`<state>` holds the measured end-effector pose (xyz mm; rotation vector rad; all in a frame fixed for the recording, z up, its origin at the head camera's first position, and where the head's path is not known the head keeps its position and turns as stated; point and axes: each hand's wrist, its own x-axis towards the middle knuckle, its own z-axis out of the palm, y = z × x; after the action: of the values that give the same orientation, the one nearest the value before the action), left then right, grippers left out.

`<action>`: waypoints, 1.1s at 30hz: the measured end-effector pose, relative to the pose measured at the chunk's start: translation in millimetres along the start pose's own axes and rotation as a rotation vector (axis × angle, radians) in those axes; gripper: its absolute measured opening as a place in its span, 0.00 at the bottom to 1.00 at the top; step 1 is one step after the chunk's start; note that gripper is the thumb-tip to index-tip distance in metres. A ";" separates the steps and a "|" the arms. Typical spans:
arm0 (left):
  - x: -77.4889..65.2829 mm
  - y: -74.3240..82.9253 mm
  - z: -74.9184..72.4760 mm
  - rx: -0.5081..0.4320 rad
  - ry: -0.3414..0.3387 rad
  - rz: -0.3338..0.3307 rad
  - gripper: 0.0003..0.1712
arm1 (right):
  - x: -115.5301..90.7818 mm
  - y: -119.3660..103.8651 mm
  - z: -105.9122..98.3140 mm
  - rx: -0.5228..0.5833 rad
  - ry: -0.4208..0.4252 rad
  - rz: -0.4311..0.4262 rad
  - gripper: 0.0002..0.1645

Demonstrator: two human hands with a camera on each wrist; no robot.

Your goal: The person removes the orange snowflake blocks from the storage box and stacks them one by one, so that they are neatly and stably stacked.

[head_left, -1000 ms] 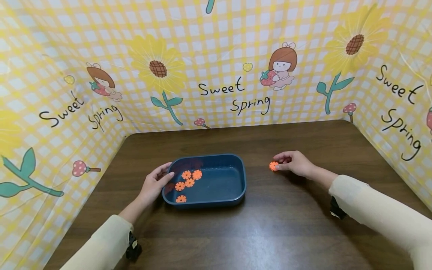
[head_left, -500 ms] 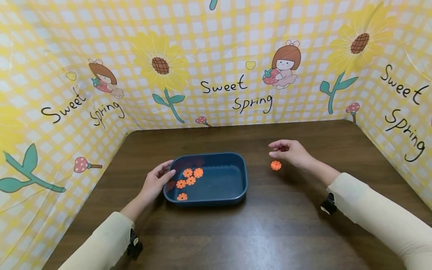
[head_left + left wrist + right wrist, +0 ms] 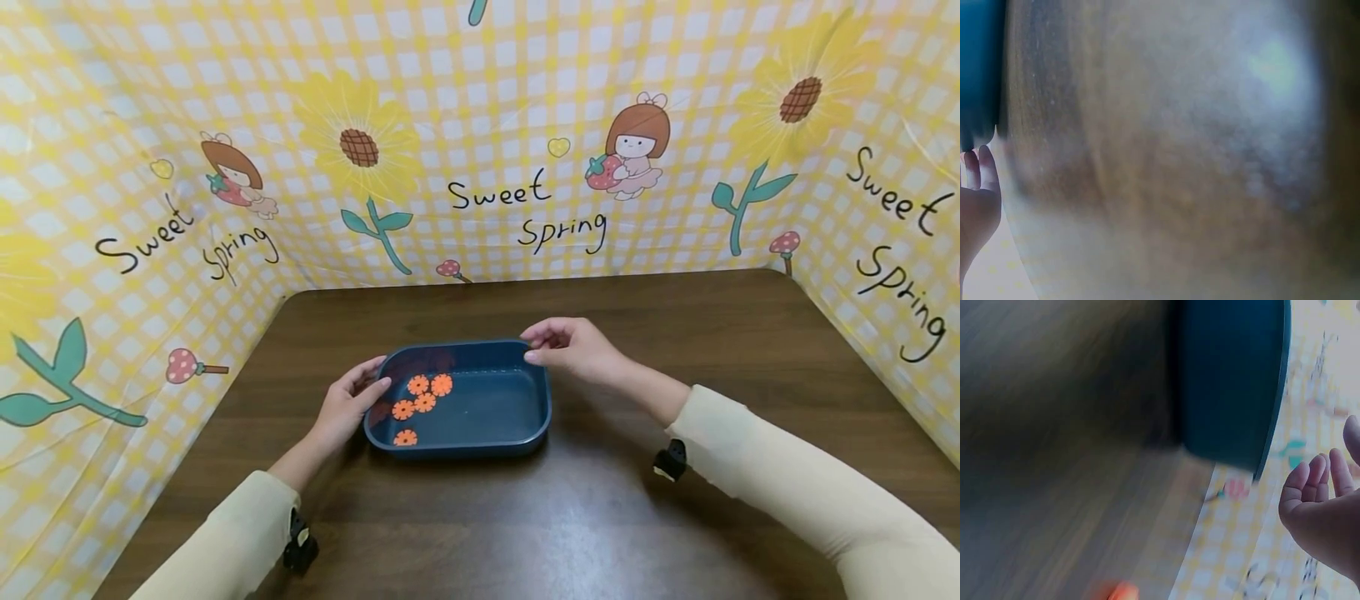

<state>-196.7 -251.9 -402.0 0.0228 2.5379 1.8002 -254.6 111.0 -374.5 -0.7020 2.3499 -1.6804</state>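
A dark blue rectangular container [image 3: 480, 446] stands on the table in the head view. Inside, toward its left end, lie several orange notched discs [image 3: 425, 402]. My left hand [image 3: 347, 408] grips the container's left end, thumb over the rim and fingers on the outer side. Over the far right corner of the rim is my right hand [image 3: 573, 350], fingers loosely bent, thumb and fingertips apart, nothing between them. One more orange piece [image 3: 1124, 592] shows blurred at the bottom edge of the right wrist view; in the head view the right hand and forearm hide it.
The dark wooden table [image 3: 675, 533] has rounded far corners. A yellow-checked cloth [image 3: 495, 100] with printed flowers and lettering encloses its back and sides. Each cream sleeve [image 3: 795, 475] has a dark device at the cuff.
My right hand let go of an orange disc on the table right of the container, then moved left to the container's right rim. My left hand stays at the left end.
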 end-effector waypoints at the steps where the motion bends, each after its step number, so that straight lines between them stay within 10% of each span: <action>1: 0.0 0.1 0.1 0.003 -0.001 0.000 0.30 | 1.5 -2.8 6.9 0.003 -0.019 -0.004 0.18; 12: -1.3 -0.6 0.6 0.020 0.002 -0.010 0.29 | 17.6 -24.0 85.6 -0.005 -0.221 0.009 0.15; 22: 16.2 -34.3 -4.0 0.028 0.028 0.020 0.29 | 32.8 -24.7 133.6 -0.124 -0.314 0.096 0.18; 33: 17.3 -35.7 -2.2 -0.009 0.041 0.073 0.27 | 47.3 -16.9 171.9 -0.198 -0.409 0.068 0.16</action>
<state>-213.9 -265.3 -435.3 0.0806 2.5890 1.8566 -223.0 -61.0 -413.0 -0.8910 2.2286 -1.1523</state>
